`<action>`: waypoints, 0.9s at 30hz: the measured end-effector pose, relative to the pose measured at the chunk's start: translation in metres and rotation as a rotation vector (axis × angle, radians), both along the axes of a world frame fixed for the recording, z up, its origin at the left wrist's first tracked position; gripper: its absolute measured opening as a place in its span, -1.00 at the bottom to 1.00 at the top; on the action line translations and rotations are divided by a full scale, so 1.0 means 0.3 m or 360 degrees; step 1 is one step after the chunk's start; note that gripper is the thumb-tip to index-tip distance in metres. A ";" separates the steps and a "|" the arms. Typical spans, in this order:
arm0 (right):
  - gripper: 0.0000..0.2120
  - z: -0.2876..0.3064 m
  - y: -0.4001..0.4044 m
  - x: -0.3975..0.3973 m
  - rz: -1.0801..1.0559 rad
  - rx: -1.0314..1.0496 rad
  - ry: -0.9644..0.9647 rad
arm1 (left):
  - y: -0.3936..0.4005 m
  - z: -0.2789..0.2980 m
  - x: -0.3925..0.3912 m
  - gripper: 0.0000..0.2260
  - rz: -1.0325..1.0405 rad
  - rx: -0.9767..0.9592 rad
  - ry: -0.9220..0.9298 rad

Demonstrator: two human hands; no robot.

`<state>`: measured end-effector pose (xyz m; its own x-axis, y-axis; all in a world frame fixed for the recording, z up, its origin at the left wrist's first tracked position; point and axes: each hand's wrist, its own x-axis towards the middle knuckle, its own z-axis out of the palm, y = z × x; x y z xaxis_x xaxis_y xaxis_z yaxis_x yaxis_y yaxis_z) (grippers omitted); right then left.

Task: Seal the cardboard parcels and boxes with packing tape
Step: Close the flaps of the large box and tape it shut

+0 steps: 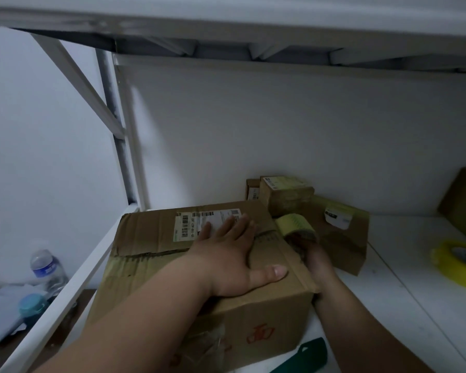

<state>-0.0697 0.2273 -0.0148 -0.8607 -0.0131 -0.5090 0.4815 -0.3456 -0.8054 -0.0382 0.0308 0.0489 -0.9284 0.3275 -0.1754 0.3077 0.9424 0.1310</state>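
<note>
White shelf (388,305), box (172,254) under left hand (232,254)

Dim, bluish, soft light, shadow pooling under the upper shelf (226,20); wide-angle bending at edges.

Both forearms were bare, no sleeves in view up to frame edge. No watch, bands or gloves on either wrist. Left grip (226,254): fingers w/ no rings, thumbnail short & plain, no polish. Right grip (319,261) sat mostly in shadow, so nails & fingers there couldn't be made out.
</note>
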 end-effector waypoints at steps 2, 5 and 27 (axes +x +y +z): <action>-0.85 0.076 -0.072 -0.051 -0.0128 -0.0192 0.0264 | -0.028 0.017 0.010 -0.09 0.0013 0.0044 0.0026; -0.54 0.156 -0.098 -0.024 -0.0044 -0.0474 0.0502 | -0.088 0.057 0.036 0.00 0.0032 0.0158 0.0101; -0.62 0.564 -0.613 0.043 0.0954 0.0799 0.1479 | -0.500 0.213 0.209 -0.34 0.0457 0.2250 0.0011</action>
